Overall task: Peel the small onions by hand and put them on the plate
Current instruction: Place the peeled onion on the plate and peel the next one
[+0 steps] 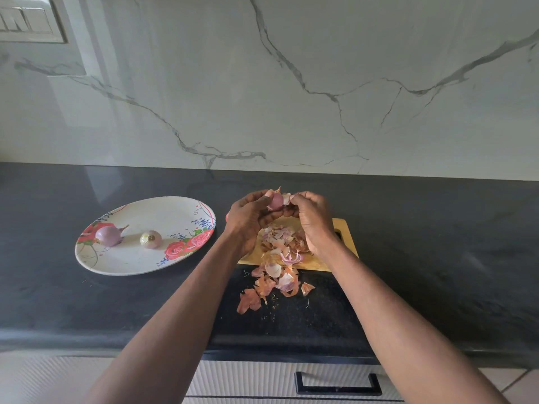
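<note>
The plate (163, 211) is white with red and pink roses, green leaves, blue sprigs and thin curling lines. On it, one onion (109, 235) is purple, the other (150, 239) pale pink and cream. The held onion (275, 201) is pinkish purple. The peels (274, 266) are orange, pink and white. The board (344, 228) is tan. The counter (437, 243) is speckled black. The wall (291, 83) is white with grey veins. The drawer (248, 380) is ribbed white with a black handle (338, 386).
</note>
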